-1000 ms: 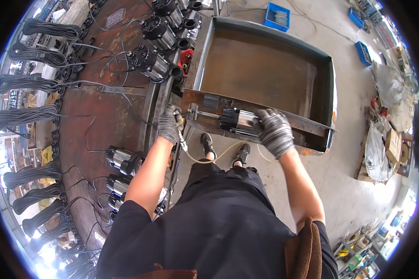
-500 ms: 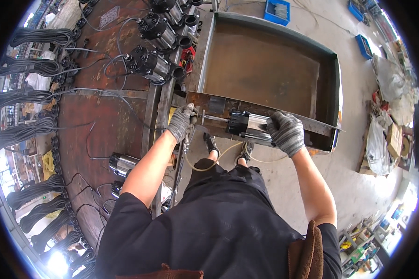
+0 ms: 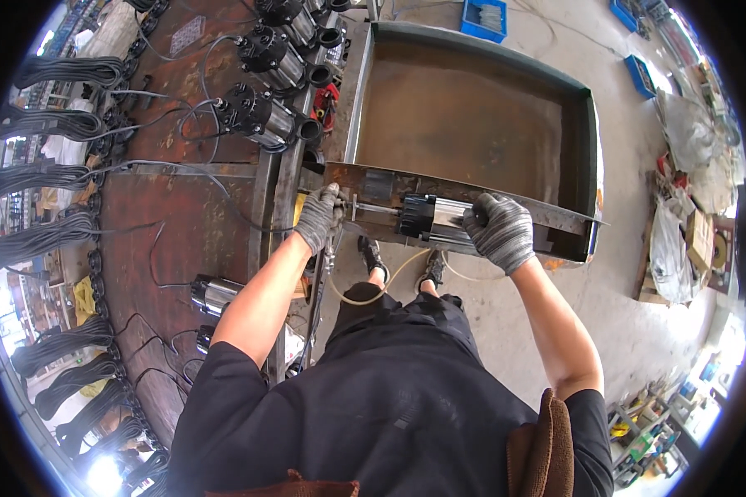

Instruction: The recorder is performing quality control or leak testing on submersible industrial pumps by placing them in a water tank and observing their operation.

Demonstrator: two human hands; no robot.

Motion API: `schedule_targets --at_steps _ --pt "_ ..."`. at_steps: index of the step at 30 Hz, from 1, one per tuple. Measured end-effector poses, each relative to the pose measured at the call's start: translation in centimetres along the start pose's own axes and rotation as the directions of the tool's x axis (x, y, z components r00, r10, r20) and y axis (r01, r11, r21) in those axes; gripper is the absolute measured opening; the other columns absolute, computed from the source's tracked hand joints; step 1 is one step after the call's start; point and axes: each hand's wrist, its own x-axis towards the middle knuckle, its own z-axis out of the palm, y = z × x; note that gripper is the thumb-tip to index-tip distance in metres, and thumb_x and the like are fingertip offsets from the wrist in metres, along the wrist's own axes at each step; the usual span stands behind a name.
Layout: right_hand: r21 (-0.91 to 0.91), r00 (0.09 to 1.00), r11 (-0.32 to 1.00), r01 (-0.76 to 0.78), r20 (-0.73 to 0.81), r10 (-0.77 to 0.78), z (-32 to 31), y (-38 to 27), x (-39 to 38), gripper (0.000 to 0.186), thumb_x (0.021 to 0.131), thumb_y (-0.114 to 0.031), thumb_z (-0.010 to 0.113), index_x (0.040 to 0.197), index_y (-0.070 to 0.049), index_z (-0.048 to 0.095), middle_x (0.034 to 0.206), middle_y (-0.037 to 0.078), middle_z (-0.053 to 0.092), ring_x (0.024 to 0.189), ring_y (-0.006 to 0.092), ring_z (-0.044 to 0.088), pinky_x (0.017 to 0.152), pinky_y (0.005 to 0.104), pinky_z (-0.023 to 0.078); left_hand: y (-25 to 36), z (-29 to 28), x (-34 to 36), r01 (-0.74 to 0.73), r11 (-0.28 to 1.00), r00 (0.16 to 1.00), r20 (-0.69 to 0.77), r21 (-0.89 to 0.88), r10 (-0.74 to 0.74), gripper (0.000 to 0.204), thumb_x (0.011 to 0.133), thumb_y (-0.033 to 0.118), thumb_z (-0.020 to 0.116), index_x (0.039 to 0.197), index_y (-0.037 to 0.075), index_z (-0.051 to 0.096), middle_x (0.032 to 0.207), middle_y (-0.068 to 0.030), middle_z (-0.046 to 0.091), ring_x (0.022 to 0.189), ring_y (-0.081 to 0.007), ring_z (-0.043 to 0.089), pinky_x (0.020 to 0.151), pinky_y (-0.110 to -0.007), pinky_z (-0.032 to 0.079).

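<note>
Motor (image 3: 435, 220) lies crosswise, right end in closed right hand (image 3: 503, 233); left hand (image 3: 318, 219) at left end of rod (image 3: 377, 207), grip indeterminable; both arms (image 3: 550, 315) reach forward.

Black short-sleeved shirt (image 3: 373, 398), black shorts (image 3: 366, 311), dark shoes (image 3: 432, 268); mottled grey gloves (image 3: 507, 238) on hands (image 3: 317, 219).

Right grip (image 3: 502, 229), in a grey glove, curls around the right end of a silver-and-black motor cylinder (image 3: 449, 219). The cylinder lies level along the near side of a rectangular metal basin (image 3: 590, 132); a thin rod (image 3: 377, 207) extends from its black end. Left grip (image 3: 317, 219), similarly gloved, is bent beside the rod's far end; its contents are hidden. A pale hose (image 3: 406, 265) loops below. At left, a rust-red counter (image 3: 195, 207) carries at least 3 upper motor units (image 3: 261, 116) and trailing cables (image 3: 174, 166).
</note>
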Motion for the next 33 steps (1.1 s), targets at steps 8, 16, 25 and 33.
schedule_targets --at_steps 8,16,25,33 --pt "0.050 0.905 0.917 0.395 -0.194 -0.379 -0.6 -0.8 -4.7 0.028 0.077 -0.010 0.070 0.105 -0.008 0.065 0.095 0.014 0.066 0.088 0.0359 0.063 0.079 0.0438 0.052 3.0 4.3 -6.5 -0.065 0.863 0.976 0.148 -0.501 0.159 0.031 0.098 0.042 0.060 0.096 0.011 0.062 0.064 0.0030 0.054 0.046 -0.0078 0.044 0.045 -0.025 0.040" --pt "0.336 0.972 0.912 -0.237 0.089 0.220 -1.7 3.2 -13.6 0.029 0.091 -0.014 0.064 0.117 -0.004 0.059 0.097 0.021 0.066 0.088 0.0380 0.064 0.078 0.0428 0.052 5.7 23.3 -13.7 0.209 0.865 0.720 0.671 -0.456 0.179 0.050 0.092 0.045 0.066 0.122 0.007 0.056 0.101 -0.0080 0.066 0.085 -0.0188 0.065 0.082 -0.033 0.052" --pt "0.252 0.619 0.651 -0.717 -0.201 0.759 1.4 29.3 -18.3 0.033 0.099 -0.034 0.057 0.111 -0.003 0.061 0.088 0.021 0.066 0.075 0.0367 0.059 0.069 0.0417 0.048 3.6 17.1 -13.0 -0.364 0.928 0.757 0.606 0.084 0.242 0.030 0.101 0.028 0.056 0.114 0.002 0.063 0.097 -0.0086 0.071 0.089 -0.0160 0.069 0.081 -0.030 0.056" --pt "0.203 0.517 0.678 -0.707 -0.505 0.691 5.3 33.0 -14.4 0.034 0.088 -0.034 0.068 0.102 -0.004 0.059 0.097 0.025 0.065 0.092 0.0433 0.061 0.081 0.0515 0.047 -4.2 0.3 -5.9 -0.317 0.630 0.834 -0.108 0.709 0.541 0.021 0.096 0.019 0.059 0.108 0.003 0.064 0.103 -0.0151 0.068 0.095 -0.0284 0.063 0.086 -0.038 0.049"
